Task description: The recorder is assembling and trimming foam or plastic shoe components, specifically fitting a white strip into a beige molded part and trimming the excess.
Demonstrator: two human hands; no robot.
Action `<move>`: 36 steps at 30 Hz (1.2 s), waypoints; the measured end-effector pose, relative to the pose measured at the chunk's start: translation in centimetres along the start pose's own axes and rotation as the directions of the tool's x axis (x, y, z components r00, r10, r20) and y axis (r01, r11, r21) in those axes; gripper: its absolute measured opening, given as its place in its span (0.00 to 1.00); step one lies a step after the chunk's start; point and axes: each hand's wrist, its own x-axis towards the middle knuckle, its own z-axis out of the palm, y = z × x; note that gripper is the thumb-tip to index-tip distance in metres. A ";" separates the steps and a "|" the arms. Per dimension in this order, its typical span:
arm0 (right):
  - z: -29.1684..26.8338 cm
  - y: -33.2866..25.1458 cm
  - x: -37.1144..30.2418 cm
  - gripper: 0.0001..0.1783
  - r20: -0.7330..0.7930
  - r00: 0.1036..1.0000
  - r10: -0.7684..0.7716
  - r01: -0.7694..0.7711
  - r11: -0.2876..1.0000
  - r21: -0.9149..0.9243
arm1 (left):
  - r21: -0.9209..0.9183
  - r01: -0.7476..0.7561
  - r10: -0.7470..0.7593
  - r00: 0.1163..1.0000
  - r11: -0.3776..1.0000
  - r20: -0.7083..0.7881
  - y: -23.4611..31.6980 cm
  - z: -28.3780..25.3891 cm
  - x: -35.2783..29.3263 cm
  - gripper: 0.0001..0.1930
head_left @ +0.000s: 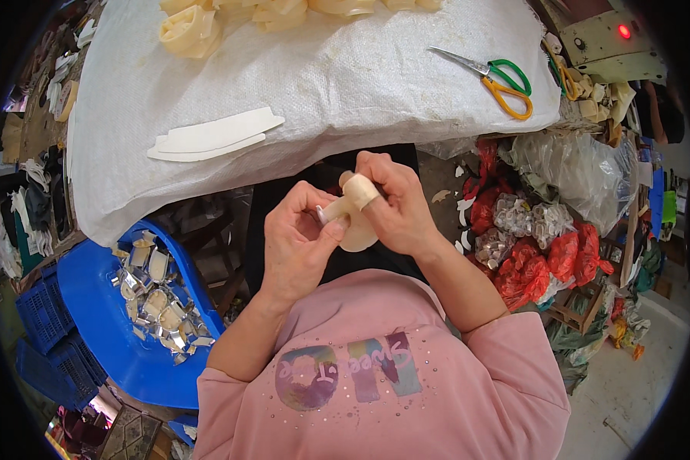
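Note:
In front of my chest, both hands are closed on a pale cream strip that bends into a loop. My left hand pinches one end between thumb and fingers; a small shiny edge shows there, too small to name. My right hand grips the other side, its fingers curled around a rolled cream part. Where the strip passes behind the fingers is hidden. On the white-sheeted table beyond lie a few flat white curved strips, apart from my hands.
Scissors with green and orange handles lie at the table's right. Cream curved pieces are piled at the far edge. A blue tub at left holds shiny metal-and-cream pieces. Red plastic bags and clear bags sit at right.

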 end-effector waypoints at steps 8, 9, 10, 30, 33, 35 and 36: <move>-1.7 0.8 0.1 0.14 0.084 0.960 0.268 -0.275 0.837 0.472 | -0.047 -0.011 0.007 0.997 0.999 -0.081 0.2 -0.6 -0.1 0.07; -2.0 0.7 0.0 0.14 0.082 0.959 0.270 -0.276 0.837 0.473 | -0.007 -0.061 0.060 0.996 0.998 -0.070 0.2 -0.6 -0.1 0.07; -2.2 0.4 0.0 0.16 0.172 0.934 0.313 -0.357 0.813 0.460 | -0.007 -0.058 0.058 0.996 0.998 -0.068 0.2 -0.8 -0.2 0.07; -2.9 0.0 0.0 0.38 0.390 0.919 0.054 -0.281 0.784 0.553 | 0.528 -0.648 0.575 0.751 0.549 0.324 1.2 -1.3 1.0 0.12; -2.9 0.0 -0.1 0.41 0.244 0.968 -0.054 -0.027 0.948 0.318 | 0.529 -0.575 0.467 0.818 0.624 0.337 1.8 -2.4 0.4 0.16; -2.7 -0.1 -0.1 0.41 0.215 0.975 -0.054 -0.009 0.960 0.280 | 0.205 -0.330 0.301 0.940 0.921 0.160 0.9 -2.7 0.0 0.27; -2.3 -0.1 0.0 0.40 0.155 0.979 -0.134 0.097 0.969 0.227 | 0.213 -0.298 0.268 0.950 0.930 0.159 0.3 -2.9 0.2 0.34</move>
